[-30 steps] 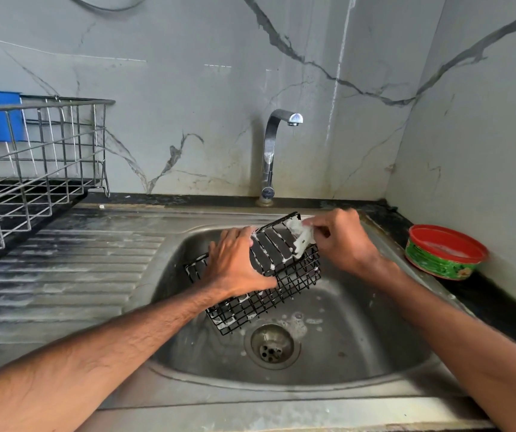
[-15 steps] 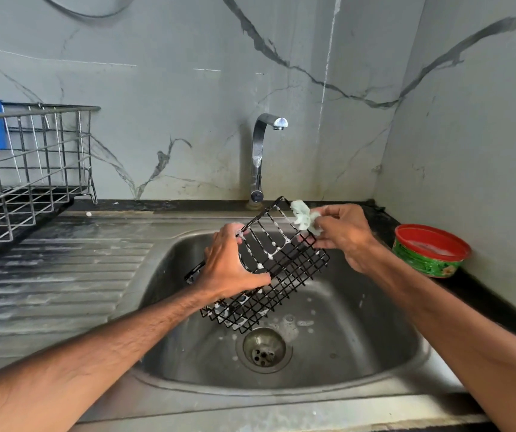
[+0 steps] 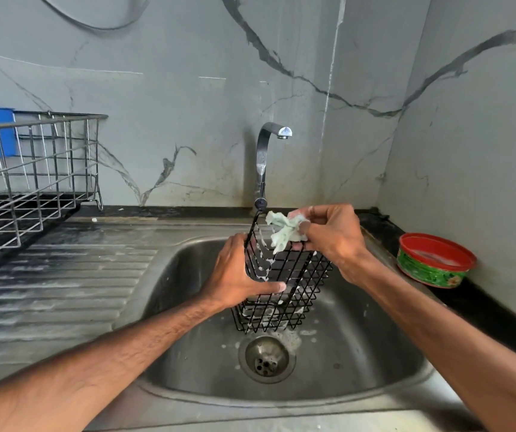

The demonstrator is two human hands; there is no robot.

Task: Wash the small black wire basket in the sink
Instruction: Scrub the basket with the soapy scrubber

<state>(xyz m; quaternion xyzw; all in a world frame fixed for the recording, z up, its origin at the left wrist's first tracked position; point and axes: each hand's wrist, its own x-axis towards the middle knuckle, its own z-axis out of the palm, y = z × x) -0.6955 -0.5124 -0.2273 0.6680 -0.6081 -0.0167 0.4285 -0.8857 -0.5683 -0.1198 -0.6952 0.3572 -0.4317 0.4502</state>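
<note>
So the small black wire basket (image 3: 284,275) is being held up over the bowl of the stainless steel sink (image 3: 375,353), not resting on the bottom, with its lower end hanging just above the round metal drain (image 3: 266,359). My guess is that's on purpose: the suds drip straight into the bowl and every side can be reached.

The left hand (image 3: 238,272) is doing the holding. Its fingers wrap around the far left side of the basket and the thumb lies flat across the near face, so it's clamped on the wire. That grip sits about midway along the basket, which probably makes it easy to swivel.

The right hand (image 3: 331,241) has a crumpled pale green soapy cloth (image 3: 284,233) pinched between thumb and fingertips, fingers closed on it. The cloth hangs just off those fingertips and touches the basket's top rim, right beside the left hand's knuckles. Looks like the scrubbing step, working the upper edge.

Orientation: the long axis runs close to vertical, tilted a bit so the top leans away toward the curved chrome tap (image 3: 266,157) and the bottom comes toward the person. I think the open side faces up and right, toward the cloth hand, but the mesh makes that hard to call.

White foam clings to the wires, and no water is running from the tap, so rinsing looks not yet done. A round red-rimmed green tub (image 3: 435,263) sits on the counter past the right wrist, well apart from the basket.
</note>
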